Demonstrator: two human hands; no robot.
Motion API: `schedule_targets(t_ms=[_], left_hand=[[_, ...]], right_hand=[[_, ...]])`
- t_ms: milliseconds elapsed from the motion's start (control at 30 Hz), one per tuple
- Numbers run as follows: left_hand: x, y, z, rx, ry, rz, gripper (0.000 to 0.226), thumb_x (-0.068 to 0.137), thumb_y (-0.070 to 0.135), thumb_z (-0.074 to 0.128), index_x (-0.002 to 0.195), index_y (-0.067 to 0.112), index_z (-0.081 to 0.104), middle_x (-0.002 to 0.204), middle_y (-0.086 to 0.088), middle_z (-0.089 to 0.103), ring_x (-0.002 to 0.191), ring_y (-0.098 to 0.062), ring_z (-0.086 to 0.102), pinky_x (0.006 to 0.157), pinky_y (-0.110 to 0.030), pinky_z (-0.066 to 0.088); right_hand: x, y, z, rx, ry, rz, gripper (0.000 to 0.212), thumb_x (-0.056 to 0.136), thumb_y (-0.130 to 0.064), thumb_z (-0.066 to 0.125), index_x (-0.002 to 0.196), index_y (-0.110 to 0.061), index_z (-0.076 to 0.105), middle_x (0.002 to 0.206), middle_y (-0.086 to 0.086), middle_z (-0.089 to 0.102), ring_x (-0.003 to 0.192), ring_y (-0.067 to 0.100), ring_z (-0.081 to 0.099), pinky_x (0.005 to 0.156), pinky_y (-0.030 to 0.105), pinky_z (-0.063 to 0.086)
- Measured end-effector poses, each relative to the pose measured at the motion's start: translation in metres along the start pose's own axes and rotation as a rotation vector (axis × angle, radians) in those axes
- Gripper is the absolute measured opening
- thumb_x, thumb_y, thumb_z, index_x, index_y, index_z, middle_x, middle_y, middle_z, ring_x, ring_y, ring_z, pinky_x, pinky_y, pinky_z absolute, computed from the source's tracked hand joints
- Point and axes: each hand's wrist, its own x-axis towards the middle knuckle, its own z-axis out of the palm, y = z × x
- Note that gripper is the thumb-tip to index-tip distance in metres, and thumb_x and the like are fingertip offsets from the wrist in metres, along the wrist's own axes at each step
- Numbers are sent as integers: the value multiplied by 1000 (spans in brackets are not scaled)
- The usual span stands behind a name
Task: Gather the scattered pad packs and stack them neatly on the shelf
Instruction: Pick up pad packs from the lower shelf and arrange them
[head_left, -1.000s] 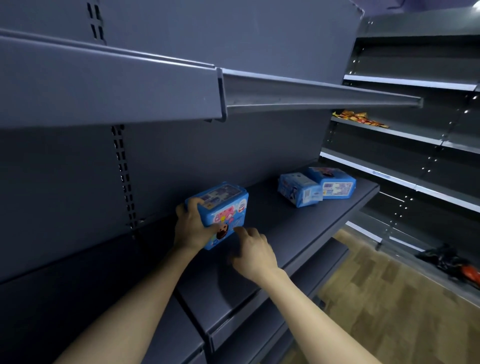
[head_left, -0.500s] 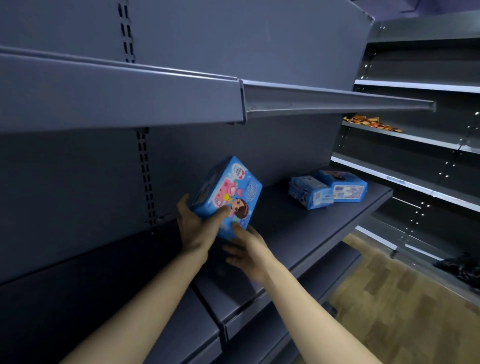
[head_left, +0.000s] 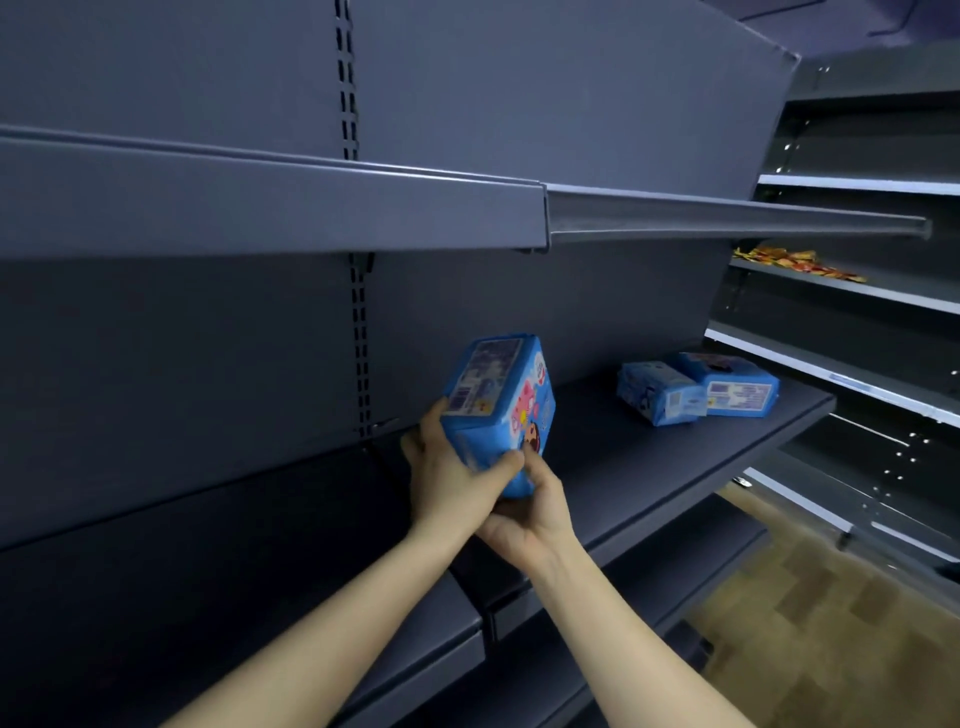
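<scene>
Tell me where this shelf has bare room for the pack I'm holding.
Bare shelf runs between the held pack and the two packs at the right end, back to the rear panel. Left of the left hand it looks bare, though dim. Only the right end is crowded.

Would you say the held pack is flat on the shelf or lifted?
Lifted and tilted: the left hand and right hand grip the pack above the shelf.

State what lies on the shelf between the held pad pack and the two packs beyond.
Nothing; the head view shows only bare shelf between the held pad pack and the two packs.
</scene>
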Motion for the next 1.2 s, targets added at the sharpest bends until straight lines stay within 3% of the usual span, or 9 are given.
schedule_targets(t_ms=[133, 333, 500, 667, 833, 900, 967, 1067, 1200], left_hand=[[1, 1, -11, -29, 53, -40, 89, 65, 20, 81, 137, 22, 27, 122, -2, 33, 97, -11, 41, 79, -21, 36], [3, -7, -28, -48, 83, -12, 91, 63, 16, 81, 138, 20, 28, 131, -5, 38, 106, -12, 45, 79, -22, 37], [2, -11, -40, 112, 133, 38, 103, 61, 18, 83, 143, 23, 21, 137, -5, 33, 113, -19, 48, 81, -25, 40], [-1, -15, -47, 392, 140, 147, 106, 65, 36, 80, 146, 25, 12, 136, -4, 32, 121, -25, 46, 84, -41, 51], [-6, -20, -54, 637, 144, 266, 99, 76, 37, 71, 148, 22, 5, 138, -5, 31, 125, -23, 38, 99, -37, 38], [-9, -20, -57, 766, 105, 290, 102, 76, 32, 70, 149, 19, 0, 140, -6, 30, 127, -23, 36, 101, -35, 34], [-9, -21, -62, 917, 116, 389, 117, 60, 30, 83, 149, 15, 9, 132, -10, 44, 119, -28, 48, 95, -41, 42], [-6, -34, -67, 999, 225, 642, 130, 25, 32, 93, 138, 9, 33, 101, -11, 66, 88, -31, 65, 68, -43, 55], [-9, -47, -71, 1073, 186, 926, 127, 33, 30, 89, 140, 17, 21, 110, -8, 61, 101, -28, 49, 72, -43, 51]], right_hand=[[-8, 10, 8, -80, -13, -1, 40, 75, -22, 61, 111, -5, 56, 93, 19, 71, 97, 33, 61, 70, 47, 56], [-4, 19, 3, -264, 3, 35, 46, 70, -27, 62, 113, -11, 57, 106, 17, 65, 105, 34, 58, 104, 52, 36], [-1, 20, 7, -631, 181, -52, 20, 85, -20, 57, 105, -15, 56, 84, 3, 65, 74, 18, 57, 69, 33, 40], [-4, 32, 19, -624, 253, -86, 36, 88, -31, 57, 122, -18, 53, 103, 2, 58, 94, 20, 48, 75, 38, 39], [-9, 38, 39, -566, 164, -282, 37, 90, -23, 57, 125, -13, 49, 109, 8, 66, 93, 23, 62, 81, 39, 49], [-10, 41, 47, -685, 181, -332, 53, 85, -18, 63, 132, -19, 39, 119, 8, 59, 103, 24, 60, 89, 42, 52], [-9, 43, 54, -833, 214, -278, 69, 80, -20, 67, 139, -25, 31, 126, 8, 52, 109, 26, 56, 94, 46, 50], [-8, 39, 64, -758, 245, -123, 60, 79, -27, 70, 131, -18, 41, 117, 10, 60, 99, 25, 61, 85, 42, 52], [-10, 35, 70, -660, 293, 101, 84, 46, -51, 81, 119, -21, 54, 111, 7, 67, 98, 30, 63, 91, 51, 44]])
